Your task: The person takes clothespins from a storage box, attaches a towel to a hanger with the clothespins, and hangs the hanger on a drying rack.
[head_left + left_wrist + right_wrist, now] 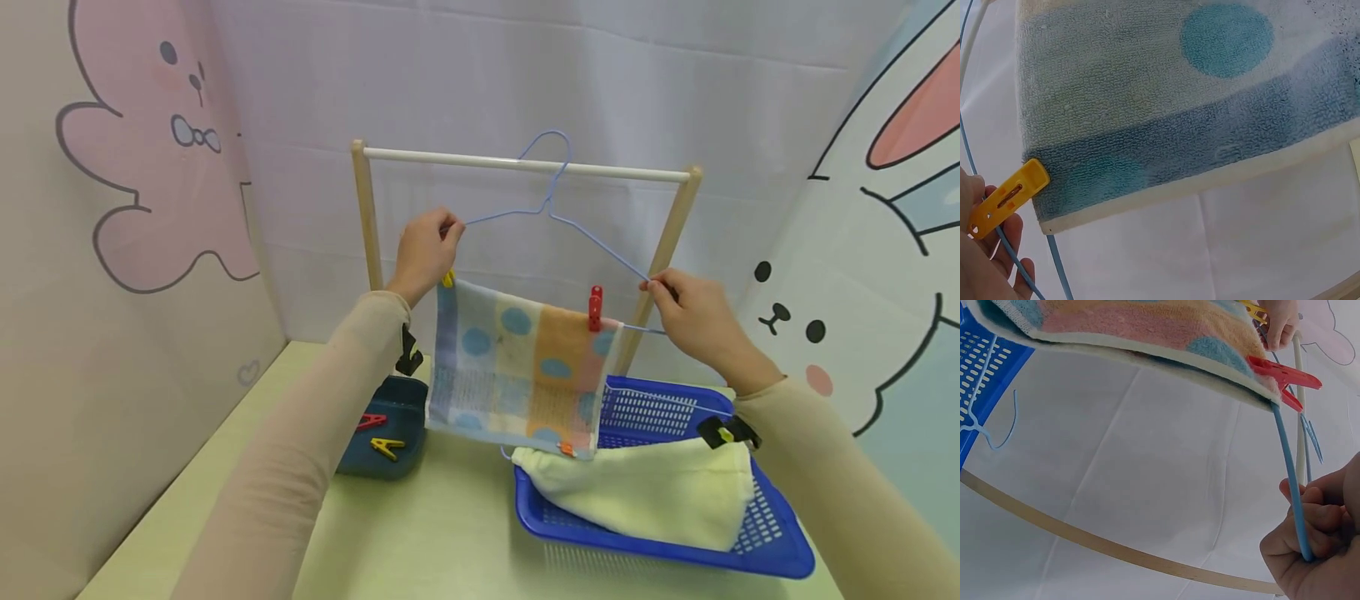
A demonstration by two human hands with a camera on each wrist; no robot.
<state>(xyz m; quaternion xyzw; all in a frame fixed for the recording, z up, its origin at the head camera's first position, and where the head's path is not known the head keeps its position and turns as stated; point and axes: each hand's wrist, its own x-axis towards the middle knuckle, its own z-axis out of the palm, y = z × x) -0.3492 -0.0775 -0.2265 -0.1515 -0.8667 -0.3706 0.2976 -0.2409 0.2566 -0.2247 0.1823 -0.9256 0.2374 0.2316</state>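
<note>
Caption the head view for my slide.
Left hand and right hand hold a blue hanger, towel pegged to it.

Around the clipped towel (517, 367), an open triangle lies at 12 o'clock, framed by the wires of the hanger (549, 202); the rail (450, 159) crosses higher up. One post (367, 217) stands in the way at 10 o'clock, another post (672, 233) near 2. The dark tray (380, 470) blocks 8 o'clock, the blue basket (645, 549) blocks 4, its pale cloth (645, 492) filling much of it. Between tray and basket, a bare lane of worktop (450, 533) opens toward 7 o'clock.
</note>
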